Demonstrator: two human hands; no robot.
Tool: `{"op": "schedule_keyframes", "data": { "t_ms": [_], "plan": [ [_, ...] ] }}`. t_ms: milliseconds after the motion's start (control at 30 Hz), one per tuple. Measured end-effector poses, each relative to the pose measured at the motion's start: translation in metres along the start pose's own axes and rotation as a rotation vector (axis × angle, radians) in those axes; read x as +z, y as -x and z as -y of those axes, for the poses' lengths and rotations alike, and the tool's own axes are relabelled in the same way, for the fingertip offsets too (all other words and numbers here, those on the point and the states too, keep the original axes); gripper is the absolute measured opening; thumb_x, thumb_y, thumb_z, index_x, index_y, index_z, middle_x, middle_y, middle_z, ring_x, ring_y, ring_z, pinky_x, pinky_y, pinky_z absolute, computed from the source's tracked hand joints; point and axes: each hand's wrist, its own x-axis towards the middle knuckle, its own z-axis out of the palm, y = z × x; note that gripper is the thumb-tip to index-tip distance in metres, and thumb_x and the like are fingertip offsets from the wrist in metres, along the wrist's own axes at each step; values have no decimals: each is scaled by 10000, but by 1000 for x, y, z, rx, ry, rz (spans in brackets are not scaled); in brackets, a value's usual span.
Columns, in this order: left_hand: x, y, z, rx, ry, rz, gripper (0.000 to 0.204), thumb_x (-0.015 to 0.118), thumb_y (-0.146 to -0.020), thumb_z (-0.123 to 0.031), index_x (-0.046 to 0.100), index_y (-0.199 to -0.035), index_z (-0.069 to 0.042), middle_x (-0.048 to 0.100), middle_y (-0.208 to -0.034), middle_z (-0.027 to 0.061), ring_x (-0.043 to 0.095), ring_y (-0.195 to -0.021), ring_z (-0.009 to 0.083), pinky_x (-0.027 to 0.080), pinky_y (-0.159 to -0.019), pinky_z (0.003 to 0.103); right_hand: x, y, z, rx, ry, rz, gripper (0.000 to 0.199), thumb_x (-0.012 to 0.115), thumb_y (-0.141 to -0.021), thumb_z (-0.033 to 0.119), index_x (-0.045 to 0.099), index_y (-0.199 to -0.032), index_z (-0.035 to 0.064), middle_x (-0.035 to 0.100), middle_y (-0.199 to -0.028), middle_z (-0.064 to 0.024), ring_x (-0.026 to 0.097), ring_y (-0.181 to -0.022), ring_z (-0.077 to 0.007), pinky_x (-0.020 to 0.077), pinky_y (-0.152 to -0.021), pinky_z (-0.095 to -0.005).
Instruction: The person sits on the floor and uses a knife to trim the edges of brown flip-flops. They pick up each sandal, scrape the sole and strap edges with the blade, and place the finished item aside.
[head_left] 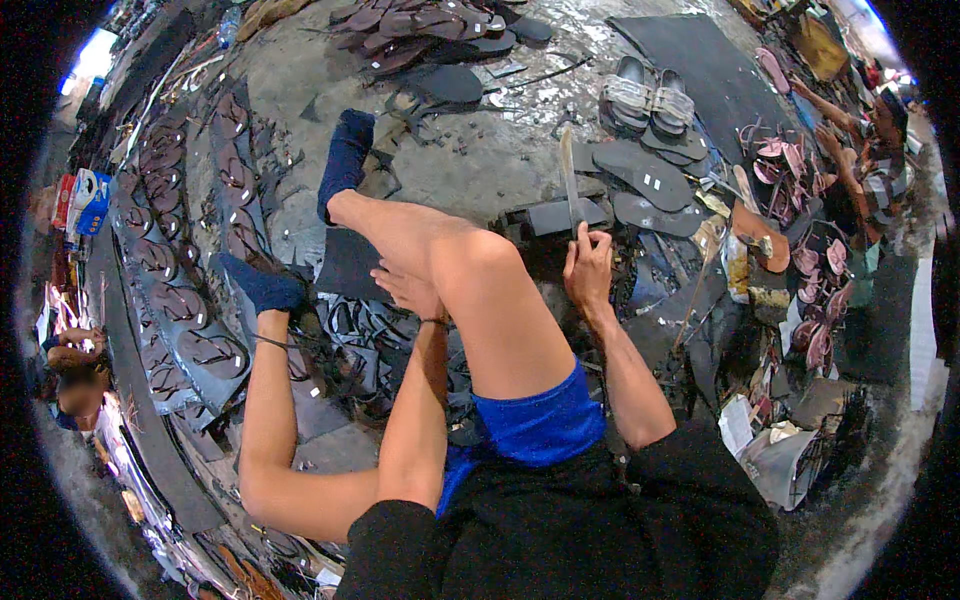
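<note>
My right hand [590, 262] is closed round the lower end of a long knife [571, 175], whose narrow blade points away from me. Beside the blade a dark rectangular block [553, 217] rests on the floor. My left hand [408, 291] reaches beneath my raised knee with its fingers stretched out, partly hidden by the leg. Closest to it is a black sheet [345, 262]; whether the fingers touch it I cannot tell. Loose black shoe soles [645, 175] lie to the right of the knife.
Rows of dark sandals [165, 260] line the left side, and more form a pile [420, 25] at the far end. Clear-strapped slides [648, 97] sit at far right near pink sandals [785, 155]. Another person's arms [845, 150] show at right; someone else [78, 385] is at left.
</note>
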Motion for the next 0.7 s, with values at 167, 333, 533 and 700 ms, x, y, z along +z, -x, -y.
{"op": "schedule_keyframes", "data": {
  "t_ms": [167, 333, 533, 700],
  "plan": [
    [-15, 12, -15, -191, 269, 180, 764, 571, -872, -274, 165, -1473, -34, 290, -1449, 211, 320, -1309, 349, 336, -1022, 426, -38, 85, 19, 2, -320, 196, 456, 605, -855, 85, 522, -1303, 78, 492, -1040, -164, 575, -872, -339, 508, -744, -392],
    [-23, 2, -19, -222, 511, 184, 791, 573, -848, -200, 129, -1481, -31, 341, -1407, 205, 393, -1251, 335, 397, -971, 417, -48, 94, 0, 130, -541, 238, 455, 625, -851, 93, 552, -1299, 122, 507, -1020, -154, 569, -878, -304, 504, -753, -359],
    [-159, -18, 52, -416, 1265, 598, 866, 588, -730, -6, 132, -1466, -7, 476, -1217, 168, 535, -1039, 273, 474, -863, 381, -18, -23, -33, 31, -9, 17, 407, 556, -914, 172, 526, -1301, 51, 486, -1062, -173, 538, -927, -343, 475, -790, -409],
    [-128, 2, 149, -983, 1598, 618, 746, 625, -737, -35, 308, -1410, 20, 505, -1227, 121, 529, -1056, 291, 458, -903, 443, -16, 56, -16, 0, -315, 145, 422, 585, -902, 115, 528, -1320, 96, 476, -1052, -139, 549, -927, -266, 484, -776, -355]
  ]
}}
